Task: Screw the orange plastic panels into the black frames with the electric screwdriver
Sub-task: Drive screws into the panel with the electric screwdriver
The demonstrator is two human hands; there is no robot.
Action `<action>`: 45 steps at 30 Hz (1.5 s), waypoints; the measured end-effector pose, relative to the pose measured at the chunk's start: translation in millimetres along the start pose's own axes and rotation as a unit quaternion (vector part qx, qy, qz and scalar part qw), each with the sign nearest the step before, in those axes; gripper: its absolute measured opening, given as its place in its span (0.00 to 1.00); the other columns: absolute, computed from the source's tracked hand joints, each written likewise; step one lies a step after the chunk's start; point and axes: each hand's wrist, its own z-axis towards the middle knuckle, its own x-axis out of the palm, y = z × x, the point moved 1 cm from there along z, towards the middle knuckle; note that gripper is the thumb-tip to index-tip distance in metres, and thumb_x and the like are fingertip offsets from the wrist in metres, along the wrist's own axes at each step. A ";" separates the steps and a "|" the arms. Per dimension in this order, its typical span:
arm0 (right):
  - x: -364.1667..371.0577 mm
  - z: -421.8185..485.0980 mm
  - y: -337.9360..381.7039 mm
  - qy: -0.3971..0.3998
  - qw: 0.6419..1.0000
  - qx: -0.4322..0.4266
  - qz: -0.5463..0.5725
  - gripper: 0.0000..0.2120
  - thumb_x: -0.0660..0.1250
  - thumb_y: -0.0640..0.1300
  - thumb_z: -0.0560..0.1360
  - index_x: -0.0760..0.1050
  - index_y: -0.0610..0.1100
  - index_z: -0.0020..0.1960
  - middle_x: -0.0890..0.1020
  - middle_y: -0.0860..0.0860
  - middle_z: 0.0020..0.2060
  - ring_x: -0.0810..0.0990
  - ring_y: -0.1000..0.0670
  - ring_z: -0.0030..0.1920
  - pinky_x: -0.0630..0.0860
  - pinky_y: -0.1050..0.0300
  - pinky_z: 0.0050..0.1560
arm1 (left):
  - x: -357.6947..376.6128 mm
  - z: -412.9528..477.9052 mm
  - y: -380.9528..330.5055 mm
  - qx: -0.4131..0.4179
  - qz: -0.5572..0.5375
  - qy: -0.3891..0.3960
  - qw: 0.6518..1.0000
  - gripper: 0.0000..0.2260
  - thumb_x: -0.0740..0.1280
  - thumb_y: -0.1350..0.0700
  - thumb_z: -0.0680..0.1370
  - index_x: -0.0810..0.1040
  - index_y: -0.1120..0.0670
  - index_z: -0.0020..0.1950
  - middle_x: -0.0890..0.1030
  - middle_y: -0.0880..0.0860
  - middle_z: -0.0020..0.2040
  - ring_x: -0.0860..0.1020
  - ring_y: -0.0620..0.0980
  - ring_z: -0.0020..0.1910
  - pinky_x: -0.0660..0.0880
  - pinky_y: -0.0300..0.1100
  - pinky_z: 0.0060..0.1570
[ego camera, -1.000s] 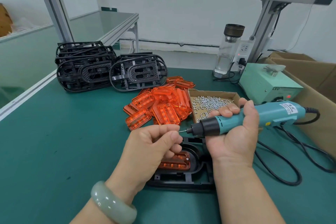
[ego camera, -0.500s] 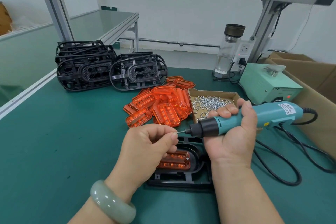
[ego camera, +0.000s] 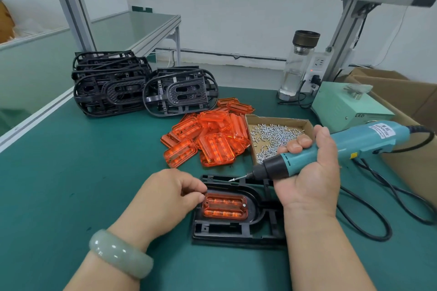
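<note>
Green bench mat (ego camera: 71,172) carries a black frame (ego camera: 236,229) at 6 o'clock, with an orange panel (ego camera: 224,207) seated in it, long axis 9 to 3. The right hand (ego camera: 309,172) wraps the electric screwdriver (ego camera: 343,146), its bit aimed toward 8 o'clock with a screw (ego camera: 233,179) on the tip, just beyond the panel's 12 o'clock edge. The left hand (ego camera: 165,198) is curled, fingertips at the panel's 9 o'clock end; whether they pinch anything is unclear. The hole (ego camera: 207,202) there probably comes next, toward 7 o'clock from the tip

A panel (ego camera: 224,207) sits in the near frame (ego camera: 236,234), loose panels (ego camera: 208,142) and screw box (ego camera: 279,120) behind.
</note>
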 end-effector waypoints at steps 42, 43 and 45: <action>1.1 -0.3 0.8 0.088 0.992 -0.014 -0.090 0.03 0.66 0.43 0.76 0.71 0.48 0.48 0.73 0.54 0.28 0.71 0.56 0.26 0.71 0.64 0.32 | 9.7 2.3 -7.4 0.101 0.060 0.057 0.991 0.05 0.69 0.51 0.75 0.83 0.41 0.47 0.75 0.44 0.42 0.74 0.38 0.41 0.67 0.29 0.43; 1.5 -1.6 0.0 0.100 0.990 -0.013 -0.096 0.04 0.65 0.43 0.75 0.71 0.47 0.49 0.73 0.54 0.28 0.71 0.55 0.26 0.71 0.64 0.32 | 9.1 1.7 -6.3 0.099 0.053 0.060 0.992 0.05 0.69 0.51 0.74 0.83 0.41 0.45 0.74 0.43 0.41 0.73 0.37 0.40 0.66 0.27 0.42; 2.3 -4.1 -1.4 0.120 0.987 -0.009 -0.106 0.04 0.64 0.43 0.75 0.71 0.46 0.49 0.73 0.54 0.27 0.71 0.56 0.26 0.70 0.64 0.32 | 8.8 0.2 -4.5 0.093 0.028 0.068 0.993 0.04 0.70 0.50 0.73 0.82 0.40 0.44 0.74 0.43 0.40 0.73 0.36 0.39 0.66 0.27 0.41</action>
